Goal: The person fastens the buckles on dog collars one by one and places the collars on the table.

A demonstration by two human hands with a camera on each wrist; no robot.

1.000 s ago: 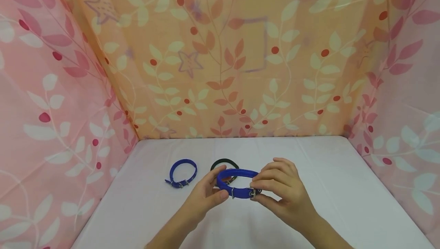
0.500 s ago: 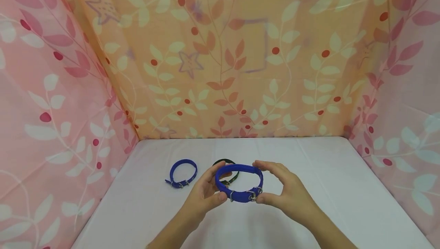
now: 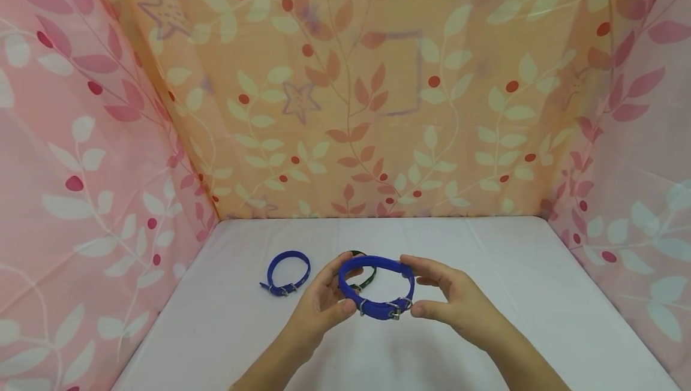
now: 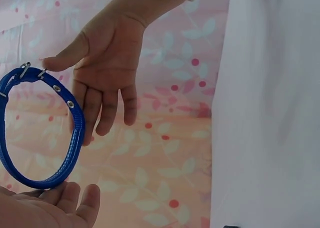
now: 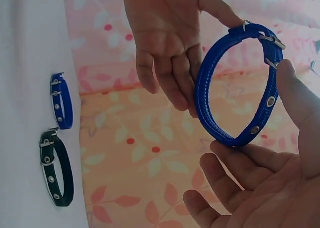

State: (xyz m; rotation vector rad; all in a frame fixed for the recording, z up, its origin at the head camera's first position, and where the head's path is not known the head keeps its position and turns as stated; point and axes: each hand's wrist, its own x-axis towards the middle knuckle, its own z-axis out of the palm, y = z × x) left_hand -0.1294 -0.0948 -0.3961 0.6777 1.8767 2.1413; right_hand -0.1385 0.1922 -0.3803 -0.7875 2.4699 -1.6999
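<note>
A blue buckled collar (image 3: pixel 378 310) is held up in front of the person, formed into a ring. The left hand (image 3: pixel 322 302) grips its left side, thumb in front and fingers behind. At the other side, the right hand (image 3: pixel 461 306) holds it between thumb and fingertips; in the right wrist view the thumb (image 5: pixel 290 81) presses by the metal loop. Metal eyelets (image 5: pixel 270 101) and a prong buckle (image 5: pixel 278 42) show on the band. Behind it lies a dark green collar (image 3: pixel 372 275), partly covered by the left fingers and the held collar.
A second blue collar (image 3: pixel 270 272) lies buckled on the white table (image 3: pixel 502 271), left of the green one. Leaf-patterned cloth walls stand at the back (image 3: pixel 345 157) and along both sides.
The right fingers have spread from a bunched grip near the buckle to the collar's right edge. The collar has opened into a rounder ring and tilted slightly. The left hand has barely moved.
</note>
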